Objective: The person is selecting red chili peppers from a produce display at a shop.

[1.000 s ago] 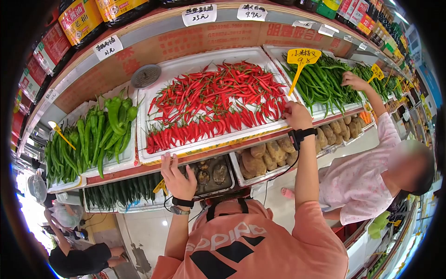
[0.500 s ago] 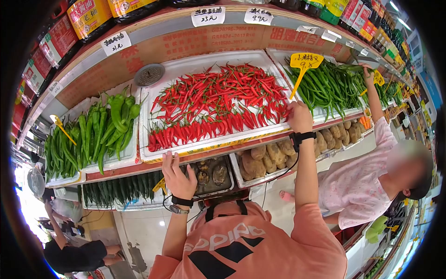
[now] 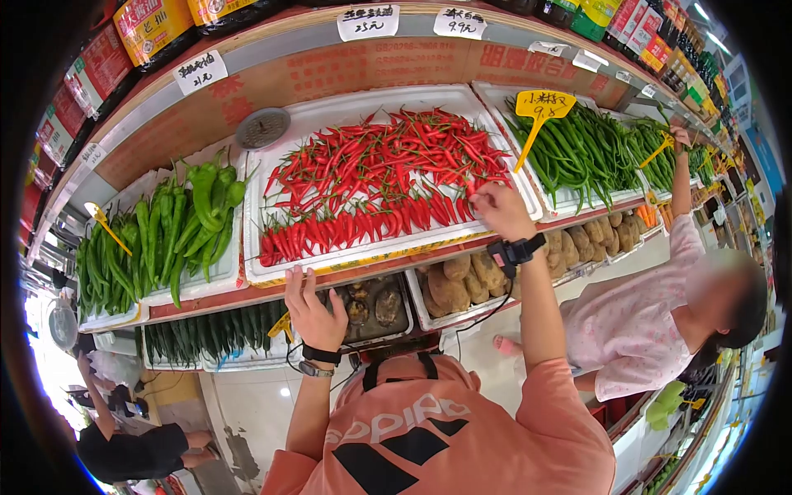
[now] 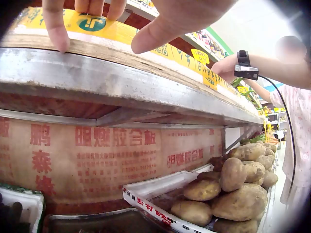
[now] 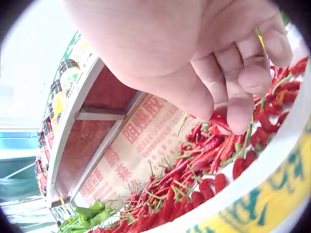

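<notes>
Red chili peppers fill a white foam tray, a loose heap at the back and a neat row along the front. My right hand is over the row's right end. In the right wrist view its thumb and fingertips pinch a red chili pepper. My left hand rests at the tray's front edge with its fingers extended. The left wrist view shows its fingers against the yellow-printed side of the tray above the metal shelf edge.
Green peppers lie to the left, slimmer green chilies to the right beside a yellow price sign. A round metal strainer sits at the tray's back corner. Potatoes are below. Another person stands at the right.
My right hand has moved left from the tray's right end to over the front row. My left hand stays at the edge. The other person's hand has moved farther right along the greens.
</notes>
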Motion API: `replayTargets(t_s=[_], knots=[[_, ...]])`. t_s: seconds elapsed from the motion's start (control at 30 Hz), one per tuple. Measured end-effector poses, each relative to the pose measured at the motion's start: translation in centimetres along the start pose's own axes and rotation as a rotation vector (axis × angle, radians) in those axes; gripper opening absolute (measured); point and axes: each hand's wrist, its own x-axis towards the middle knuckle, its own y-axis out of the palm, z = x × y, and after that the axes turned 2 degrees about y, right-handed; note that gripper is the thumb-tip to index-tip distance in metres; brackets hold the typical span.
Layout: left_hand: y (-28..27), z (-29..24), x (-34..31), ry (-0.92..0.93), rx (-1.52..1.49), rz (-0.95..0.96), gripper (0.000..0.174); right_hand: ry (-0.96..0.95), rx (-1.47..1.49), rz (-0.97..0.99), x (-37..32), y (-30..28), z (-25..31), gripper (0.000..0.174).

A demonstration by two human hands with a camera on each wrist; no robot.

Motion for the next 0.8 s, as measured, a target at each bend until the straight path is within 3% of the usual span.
replayTargets(t_s=[0.2,0.47,0.8], knots=[[-0.1,0.0,0.0,-0.01,0.005,0.005,0.06,0.046,-0.361,0.022,0.2,2.1,2.3,0.023],[0.0,-0.1,0.0,-0.025,0.003,-0.001,0.058,0.018,-0.425,-0.125,1.5,0.1,-1.5,0.015],[0.3,0.1,-0.2,-0.017,0.024,-0.008,0.058,0.075,-0.443,0.028,0.1,-0.9,0.6,0.037]])
